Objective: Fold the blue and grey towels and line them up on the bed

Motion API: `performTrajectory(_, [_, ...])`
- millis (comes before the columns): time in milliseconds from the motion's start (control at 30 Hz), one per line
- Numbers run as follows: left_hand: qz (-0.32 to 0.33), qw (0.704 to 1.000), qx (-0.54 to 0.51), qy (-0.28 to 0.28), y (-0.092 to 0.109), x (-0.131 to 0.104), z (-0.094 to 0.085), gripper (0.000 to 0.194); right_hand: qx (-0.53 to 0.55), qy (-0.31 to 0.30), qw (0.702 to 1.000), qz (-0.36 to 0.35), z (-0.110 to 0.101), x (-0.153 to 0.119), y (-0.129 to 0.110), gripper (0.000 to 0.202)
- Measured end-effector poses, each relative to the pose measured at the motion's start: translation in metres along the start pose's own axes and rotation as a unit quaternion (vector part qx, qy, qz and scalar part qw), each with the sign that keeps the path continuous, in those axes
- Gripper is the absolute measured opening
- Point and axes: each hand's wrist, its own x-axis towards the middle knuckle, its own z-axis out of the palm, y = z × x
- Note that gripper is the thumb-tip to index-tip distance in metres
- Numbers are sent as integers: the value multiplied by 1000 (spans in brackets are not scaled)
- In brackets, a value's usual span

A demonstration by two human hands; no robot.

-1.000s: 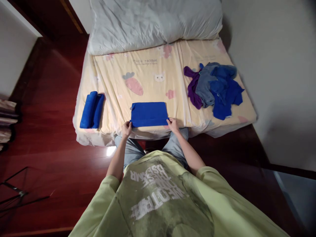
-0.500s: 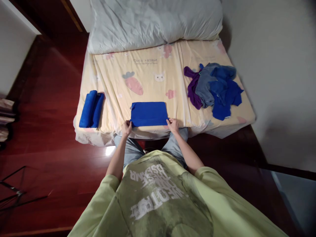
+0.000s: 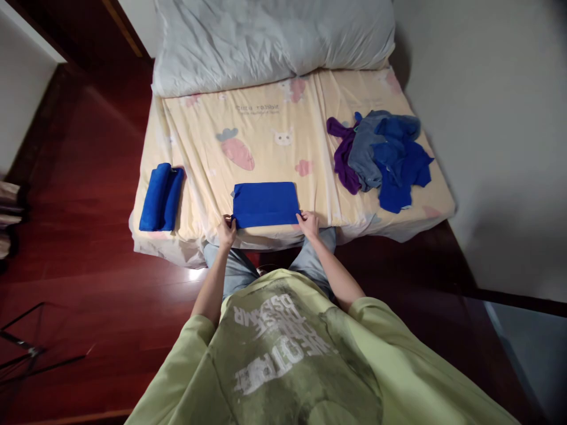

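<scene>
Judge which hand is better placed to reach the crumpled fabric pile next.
Probably the right hand: it pinches the flat blue cloth by its right edge, nearer the pile. The left hand is at the opposite edge.

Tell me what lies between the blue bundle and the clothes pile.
In the head view, the flat blue cloth lies there, its near corners held by the left hand and right hand, with patterned sheet on either side.
</scene>
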Motion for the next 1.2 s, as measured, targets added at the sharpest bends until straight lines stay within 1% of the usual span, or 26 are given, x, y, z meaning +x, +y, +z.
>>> performTrajectory(67, [3,1000,-2,-1,0,-1,0,22,0,-3,1000,-4,-1,-2,-1,24])
performTrajectory(100, [5,1000,-2,0,0,-1,0,21,3,6,1000,-16,-2,-3,-1,23])
performTrajectory(167, [22,1000,8,6,0,-2,-1,19,2,36,997,-73,-5,-8,-2,26])
performTrajectory(200, [42,999,17,8,0,-2,-2,20,-4,42,992,-118,-7,-10,-2,30])
performTrajectory(233, [71,997,30,5,0,-3,-3,22,-15,34,985,-170,-10,-13,-2,33])
performTrajectory(267, [107,993,42,-7,-1,-4,-5,25,-28,11,975,-222,-13,-16,-1,37])
performTrajectory(300, [147,987,52,-31,-1,-5,-7,28,-41,-22,963,-267,-16,-18,0,39])
performTrajectory(367, [218,970,62,-92,-2,-7,-12,35,-57,-77,942,-322,-22,-21,3,42])
performTrajectory(400, [242,961,65,-116,-3,-8,-14,37,-59,-88,937,-334,-24,-21,6,43])
performTrajectory(433, [259,955,69,-131,-3,-8,-16,37,-59,-91,934,-340,-26,-22,8,43])
performTrajectory(500, [273,948,84,-139,-4,-8,-18,41,-55,-91,932,-348,-27,-21,12,43])
performTrajectory(567, [274,946,100,-142,-4,-8,-18,50,-52,-89,930,-354,-26,-19,14,45])
performTrajectory(667, [264,948,118,-136,-2,-4,-13,62,-55,-79,932,-349,-21,-15,12,46])
performTrajectory(767, [242,953,131,-124,3,2,-8,68,-62,-73,939,-330,-15,-11,6,48])
performTrajectory(867, [230,955,138,-125,7,6,-9,67,-56,-72,946,-312,-11,-5,2,54])
performTrajectory(1000, [237,953,137,-129,9,6,-19,63,-26,-69,950,-302,-12,2,3,61])
performTrajectory(1100, [236,954,134,-124,4,0,-30,59,-9,-67,949,-309,-17,0,8,60])
performTrajectory(1200, [234,953,129,-141,-5,-10,-39,53,-11,-88,938,-334,-25,-11,14,57])
